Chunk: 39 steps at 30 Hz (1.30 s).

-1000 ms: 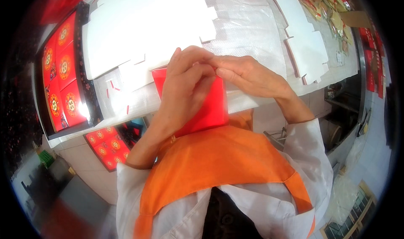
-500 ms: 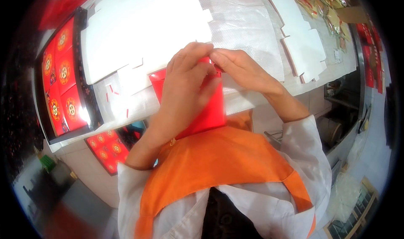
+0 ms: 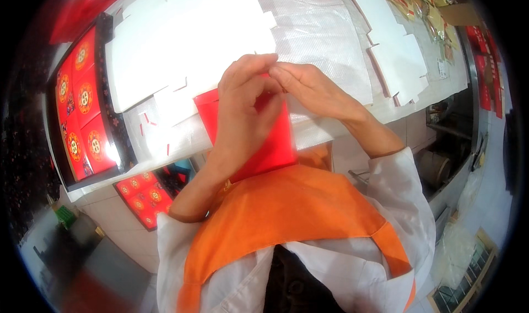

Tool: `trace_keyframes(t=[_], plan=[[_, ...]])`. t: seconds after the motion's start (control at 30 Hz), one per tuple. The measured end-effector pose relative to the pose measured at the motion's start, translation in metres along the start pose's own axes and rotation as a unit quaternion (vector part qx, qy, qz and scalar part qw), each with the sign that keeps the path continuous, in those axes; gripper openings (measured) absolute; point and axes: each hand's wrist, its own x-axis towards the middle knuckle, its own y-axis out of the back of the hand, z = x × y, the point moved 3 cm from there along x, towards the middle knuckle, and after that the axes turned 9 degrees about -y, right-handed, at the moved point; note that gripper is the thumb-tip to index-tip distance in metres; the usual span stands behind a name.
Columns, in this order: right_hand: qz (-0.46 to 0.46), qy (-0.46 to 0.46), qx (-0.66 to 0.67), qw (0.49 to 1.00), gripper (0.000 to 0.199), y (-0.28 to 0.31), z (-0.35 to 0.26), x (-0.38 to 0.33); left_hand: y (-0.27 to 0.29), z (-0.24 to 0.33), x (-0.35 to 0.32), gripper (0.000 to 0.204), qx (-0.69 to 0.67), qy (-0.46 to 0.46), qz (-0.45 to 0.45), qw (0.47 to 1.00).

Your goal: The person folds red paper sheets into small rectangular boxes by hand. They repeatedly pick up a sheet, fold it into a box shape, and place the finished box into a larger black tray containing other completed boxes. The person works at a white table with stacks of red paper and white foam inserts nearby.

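A glossy red cardboard box stands at the table's front edge, close against my orange apron. My left hand reaches over it, with the fingers curled round the far edge and a slightly blurred thumb bent inward. At the box's far right corner my right hand is closed, its thumb pressed near the left fingertips. Both hands grip the box's far edge, which they largely cover. Behind them lies a stack of flat white cardboard blanks.
A dark-framed tray with red patterned boxes stands at the left. Bubble wrap covers the table's middle. More white blanks lie right, near small packets. Red scraps lie near the front edge.
My hands have shifted very slightly left at the box's far edge, and the right thumb sits closer to the left fingers. The box stays nearly in place.
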Motion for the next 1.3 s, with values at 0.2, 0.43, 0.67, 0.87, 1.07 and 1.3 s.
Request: trace_keyframes(t=[0.2,0.43,0.67,0.87,1.07,1.3], plan=[[0.001,-0.008,-0.007,1.000,0.040,-0.003,0.004,-0.001,0.019,0.008,0.000,0.014,0.033,0.055,-0.003,0.998],[-0.016,-0.019,-0.015,1.000,0.043,-0.004,-0.002,-0.001,0.025,-0.002,-0.012,0.014,0.089,0.031,-0.071,0.993],[-0.036,-0.009,-0.031,0.999,0.042,-0.002,-0.005,-0.004,0.022,-0.002,-0.006,0.010,0.007,0.055,-0.082,0.995],[-0.034,0.008,-0.046,0.998,0.041,-0.002,-0.006,-0.009,0.019,-0.002,-0.006,0.008,0.027,0.059,-0.089,0.994],[-0.077,-0.013,0.082,0.994,0.037,-0.002,0.002,-0.013,0.019,-0.002,-0.009,0.009,0.041,0.031,-0.073,0.996],[-0.072,0.011,0.098,0.992,0.030,-0.002,0.010,-0.017,0.017,0.000,-0.010,0.010,0.041,0.015,-0.074,0.996]])
